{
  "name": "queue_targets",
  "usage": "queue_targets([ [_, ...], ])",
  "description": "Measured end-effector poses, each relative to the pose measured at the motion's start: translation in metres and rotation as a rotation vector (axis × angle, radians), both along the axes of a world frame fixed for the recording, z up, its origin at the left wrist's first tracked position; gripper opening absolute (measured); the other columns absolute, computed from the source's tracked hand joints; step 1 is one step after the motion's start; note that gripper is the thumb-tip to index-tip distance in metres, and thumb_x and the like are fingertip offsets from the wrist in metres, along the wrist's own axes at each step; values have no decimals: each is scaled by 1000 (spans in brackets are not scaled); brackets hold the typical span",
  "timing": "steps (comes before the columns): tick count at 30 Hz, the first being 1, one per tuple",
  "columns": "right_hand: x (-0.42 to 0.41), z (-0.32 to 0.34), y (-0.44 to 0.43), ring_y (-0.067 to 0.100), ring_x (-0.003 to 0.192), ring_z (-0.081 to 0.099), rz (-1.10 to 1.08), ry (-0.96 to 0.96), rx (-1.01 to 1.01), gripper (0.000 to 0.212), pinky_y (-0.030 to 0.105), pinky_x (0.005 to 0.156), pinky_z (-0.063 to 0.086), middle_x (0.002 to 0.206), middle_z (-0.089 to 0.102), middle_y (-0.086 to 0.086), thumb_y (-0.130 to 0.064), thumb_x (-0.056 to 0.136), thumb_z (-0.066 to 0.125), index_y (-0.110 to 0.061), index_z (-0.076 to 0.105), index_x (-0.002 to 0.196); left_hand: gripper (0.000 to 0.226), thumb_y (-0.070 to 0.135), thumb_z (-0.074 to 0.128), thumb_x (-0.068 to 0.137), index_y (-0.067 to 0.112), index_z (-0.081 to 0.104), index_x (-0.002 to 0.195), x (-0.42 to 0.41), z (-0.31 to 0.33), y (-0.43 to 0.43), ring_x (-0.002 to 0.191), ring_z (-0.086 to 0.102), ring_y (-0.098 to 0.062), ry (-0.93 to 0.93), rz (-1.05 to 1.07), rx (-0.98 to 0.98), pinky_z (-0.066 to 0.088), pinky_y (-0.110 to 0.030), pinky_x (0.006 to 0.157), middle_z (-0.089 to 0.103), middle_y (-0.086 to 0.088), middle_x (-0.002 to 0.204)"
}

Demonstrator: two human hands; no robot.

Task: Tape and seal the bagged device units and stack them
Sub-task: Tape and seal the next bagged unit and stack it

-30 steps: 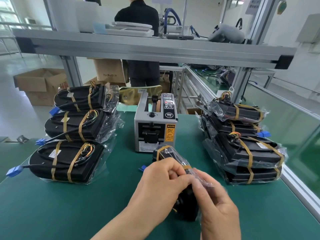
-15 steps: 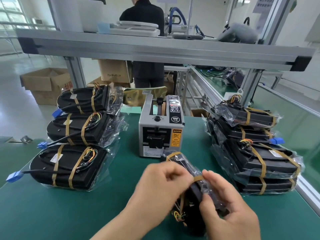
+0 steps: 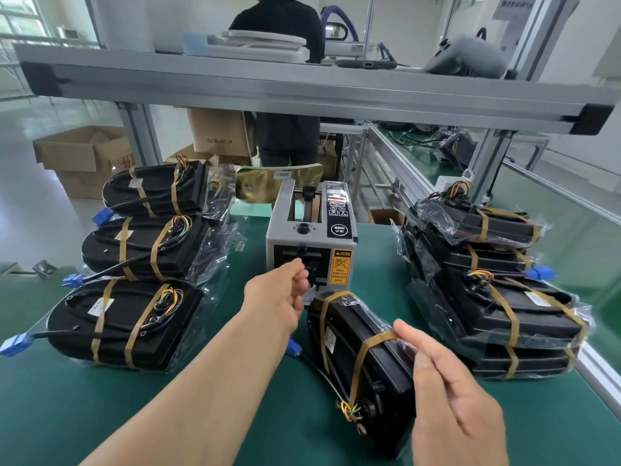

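A black bagged device unit (image 3: pixel 356 341) with two brown tape bands stands tilted on the green mat (image 3: pixel 100 415) in front of me. My right hand (image 3: pixel 450 398) grips its near right end, thumb on one tape band. My left hand (image 3: pixel 279 294) reaches forward with curled fingers at the outlet of the grey tape dispenser (image 3: pixel 312 237); whether it pinches tape is hidden. Three taped units lie in a row on the left (image 3: pixel 124 324). A stack of taped units (image 3: pixel 504 297) stands on the right.
An aluminium shelf beam (image 3: pixel 302 85) crosses overhead just beyond the dispenser. A person in dark clothes (image 3: pixel 285 35) stands behind it. Cardboard boxes (image 3: pixel 80 156) sit on the floor at the back left. The bench's right edge rail (image 3: pixel 601 368) runs beside the stack.
My left hand has let go of the unit and moved forward to the dispenser's outlet. My right hand alone now holds the unit, which has tipped lower toward the mat.
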State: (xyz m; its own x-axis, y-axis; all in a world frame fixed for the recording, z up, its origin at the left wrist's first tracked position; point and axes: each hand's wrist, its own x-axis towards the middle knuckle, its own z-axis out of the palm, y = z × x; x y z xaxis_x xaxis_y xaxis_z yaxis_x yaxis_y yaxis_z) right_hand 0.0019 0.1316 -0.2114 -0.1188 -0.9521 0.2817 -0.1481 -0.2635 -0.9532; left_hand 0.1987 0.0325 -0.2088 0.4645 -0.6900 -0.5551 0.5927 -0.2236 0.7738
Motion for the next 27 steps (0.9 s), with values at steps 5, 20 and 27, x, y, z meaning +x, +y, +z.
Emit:
queue_targets([
  [5,1,-7,4,1,40,39,-10,5,-46,39,6,45,31,55,62,-15,-17,98,54,-50,74,98,10,17,73,88,12,66,91,-8,7,-8,36,57,-1,94,133,22,35,-13,30,65,5,55],
  [20,-22,5,-4,-10,88,68,195,-83,194,29,1,72,47,93,77,-18,-4,95,60,-28,77,95,28,13,66,86,23,66,60,-28,13,74,55,54,-6,-405,-126,-341,48,-20,59,60,3,62],
  [27,-10,55,-35,-6,96,63,350,700,122,42,18,87,49,101,67,-20,-43,70,82,-37,64,108,26,9,63,90,18,65,65,-42,10,87,58,54,-7,-255,-264,-408,48,-25,68,60,1,65],
])
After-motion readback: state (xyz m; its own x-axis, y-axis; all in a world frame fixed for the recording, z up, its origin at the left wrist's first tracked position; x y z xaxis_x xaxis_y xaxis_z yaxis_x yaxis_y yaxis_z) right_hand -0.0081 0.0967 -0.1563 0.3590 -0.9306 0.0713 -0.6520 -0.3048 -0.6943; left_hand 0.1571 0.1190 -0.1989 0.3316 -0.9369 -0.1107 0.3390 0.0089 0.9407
